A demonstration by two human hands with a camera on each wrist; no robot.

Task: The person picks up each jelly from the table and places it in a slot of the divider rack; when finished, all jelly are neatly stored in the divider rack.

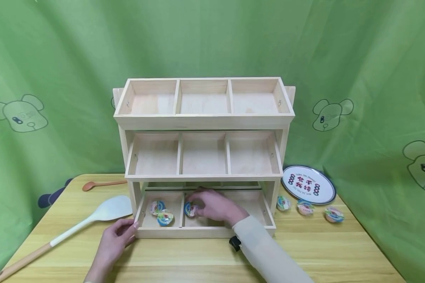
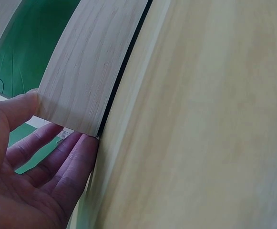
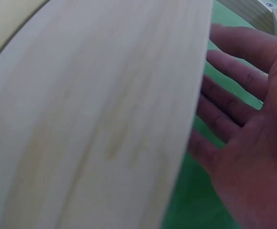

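Note:
A small jelly cup [image 1: 190, 209] with a printed lid is in the middle compartment of the bottom wooden tray [image 1: 205, 232]. My right hand [image 1: 214, 205] reaches into that compartment and pinches the cup between thumb and fingers. In the right wrist view, the pale front board [image 3: 105, 114] hides the fingertips. Two more jelly cups [image 1: 165, 217] lie together in the left compartment. My left hand [image 1: 117, 239] grips the tray's front left corner. The left wrist view has its thumb on the tray's upper edge and the other fingers against the side [image 2: 71, 81].
Above stand the middle tray [image 1: 203, 177] and top tray [image 1: 203, 122] of the wooden rack. Several jelly cups [image 1: 305, 207] and an oval plate [image 1: 308, 184] lie at right. A white spatula [image 1: 111, 208] and a small wooden spoon [image 1: 89, 186] lie at left. Green curtain hangs behind.

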